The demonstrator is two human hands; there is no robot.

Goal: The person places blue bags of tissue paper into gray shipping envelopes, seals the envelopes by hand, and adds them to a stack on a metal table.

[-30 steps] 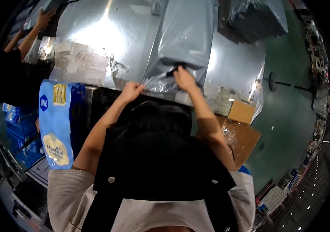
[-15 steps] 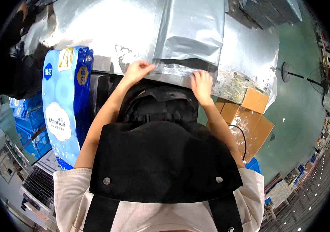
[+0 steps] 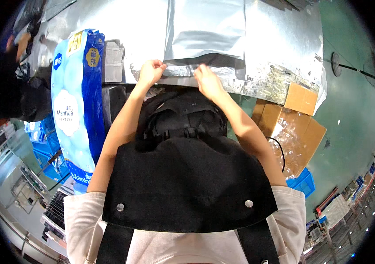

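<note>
A silver-grey plastic mailing bag (image 3: 207, 33) lies flat on the metal table in front of me. Its mouth faces me, with a dark opening and a shiny strip of flap along the near edge. My left hand (image 3: 151, 72) pinches the flap at its left corner, thumb and fingers closed. Toward the middle of the same flap, my right hand (image 3: 208, 81) is closed, fingertips together on the film. Whether a thin liner lies between those fingertips is too small to tell.
A tall blue-and-white plastic pack (image 3: 71, 105) stands left of my left arm. Grey packets (image 3: 113, 61) lie beside it on the metal table (image 3: 279, 48). An open cardboard box (image 3: 299, 141) with clear film is at right, near a blue crate (image 3: 302, 182). A fan (image 3: 336, 64) stands beyond.
My right hand has moved left along the flap, from near its right end to the middle, and its fingers have closed. My left hand stays at the left corner. The whole view has shifted slightly.
</note>
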